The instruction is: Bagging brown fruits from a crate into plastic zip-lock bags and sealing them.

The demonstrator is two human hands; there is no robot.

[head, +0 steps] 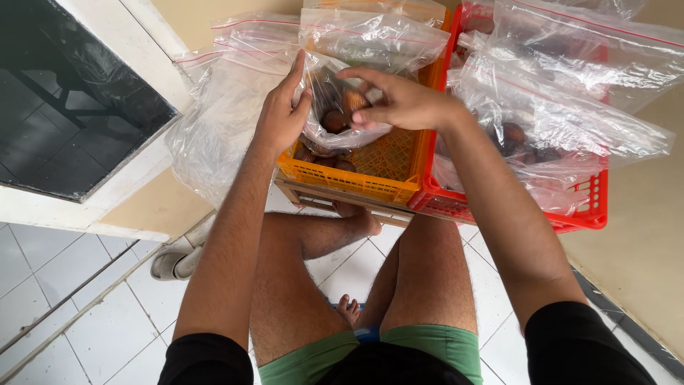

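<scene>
Here, clear bag (335,107) of brown fruit (333,120) over orange crate (356,178).

Red plastic crate (591,207) just right of hands, stuffed with clear zip bags (570,93), some brown fruit (513,133) showing through. More empty-looking clear bags (228,93) bunched up left of hands. Dark glass window panel (64,100) in white frame, far left. Grey sandal (174,262) on white tiled floor (64,314), below and left of hands. Beige wall (641,242) off to right.
</scene>
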